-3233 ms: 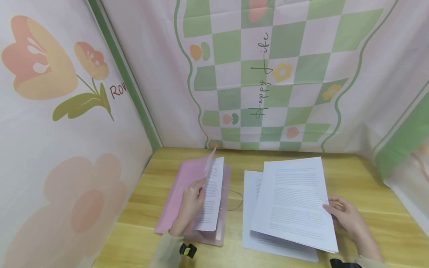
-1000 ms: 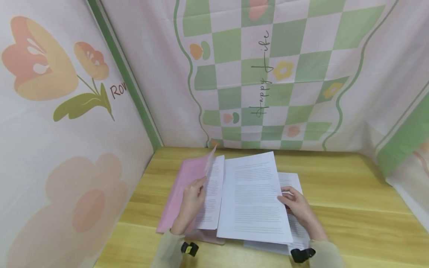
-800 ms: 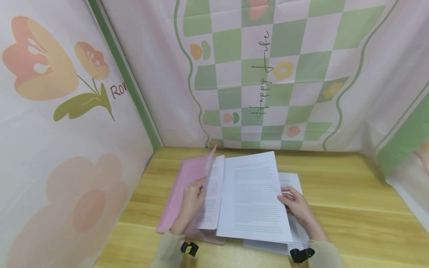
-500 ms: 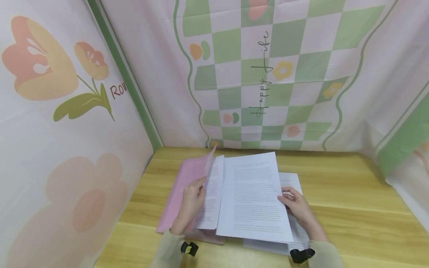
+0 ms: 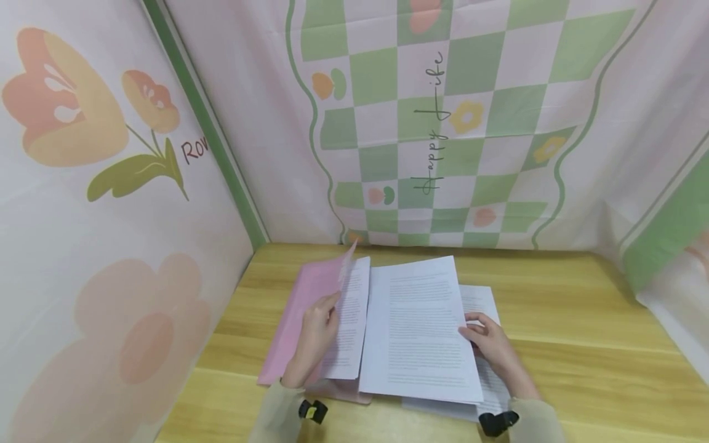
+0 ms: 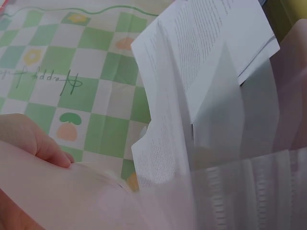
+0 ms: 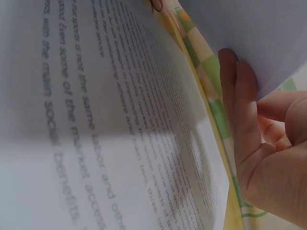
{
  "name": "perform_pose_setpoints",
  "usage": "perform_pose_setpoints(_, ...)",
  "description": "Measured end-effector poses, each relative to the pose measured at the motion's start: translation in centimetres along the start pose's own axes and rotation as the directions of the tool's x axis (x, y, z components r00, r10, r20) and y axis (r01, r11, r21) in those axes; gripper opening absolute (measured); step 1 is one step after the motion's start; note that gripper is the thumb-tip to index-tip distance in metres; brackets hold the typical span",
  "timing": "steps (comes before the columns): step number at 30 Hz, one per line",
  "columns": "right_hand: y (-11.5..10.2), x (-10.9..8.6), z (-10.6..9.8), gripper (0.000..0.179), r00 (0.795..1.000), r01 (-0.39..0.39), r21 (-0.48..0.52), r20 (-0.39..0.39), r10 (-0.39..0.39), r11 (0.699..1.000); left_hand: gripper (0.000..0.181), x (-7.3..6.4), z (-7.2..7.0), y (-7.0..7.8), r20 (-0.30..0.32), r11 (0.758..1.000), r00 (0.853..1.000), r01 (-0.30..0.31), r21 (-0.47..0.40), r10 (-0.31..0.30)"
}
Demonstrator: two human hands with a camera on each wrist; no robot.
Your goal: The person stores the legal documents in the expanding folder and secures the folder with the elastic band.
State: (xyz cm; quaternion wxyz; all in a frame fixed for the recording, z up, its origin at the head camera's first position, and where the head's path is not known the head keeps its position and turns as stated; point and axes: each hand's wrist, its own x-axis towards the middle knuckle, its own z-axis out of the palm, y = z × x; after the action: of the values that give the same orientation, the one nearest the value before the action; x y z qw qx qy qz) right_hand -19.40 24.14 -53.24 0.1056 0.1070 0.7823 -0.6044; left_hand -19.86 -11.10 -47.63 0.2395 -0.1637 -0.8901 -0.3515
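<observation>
In the head view, my left hand (image 5: 314, 335) pinches the raised cover of a pink folder (image 5: 299, 301), which lies open at the left. Printed sheets (image 5: 350, 335) rest inside the folder under that cover. My right hand (image 5: 494, 346) grips the right edge of more printed sheets (image 5: 423, 332) between thumb and fingers. Their left edge meets or overlaps the folder's papers. Beneath them, another printed paper (image 5: 480, 300) lies partly covered on the table. The left wrist view has the translucent folder cover (image 6: 76, 196) across the fingers. In the right wrist view, the fingers press behind the held sheets (image 7: 254, 33).
The wooden table (image 5: 587, 344) extends to the right of the papers. A checkered curtain (image 5: 426, 135) hangs along its back edge, and a floral curtain (image 5: 122, 215) closes off the left side.
Over about three seconds, my right hand has carried its sheets leftward from the right-hand paper to beside the folder. In the last half second they dip slightly. My left hand stays put.
</observation>
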Motion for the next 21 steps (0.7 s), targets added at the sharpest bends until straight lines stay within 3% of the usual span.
perform_pose_setpoints(11, -0.06, 0.22, 0.40, 0.043, 1.000, 0.004, 0.000, -0.021, -0.004, 1.000, 0.038, -0.17, 0.09, -0.22, -0.004, 1.000, 1.000, -0.023, 0.003, 0.023)
perform_pose_setpoints(21, 0.03, -0.02, -0.15, 0.041, 0.999, 0.009, 0.002, -0.031, -0.009, 1.000, 0.039, -0.12, -0.11, -0.23, 0.009, 1.000, 1.000, 0.013, -0.016, -0.013)
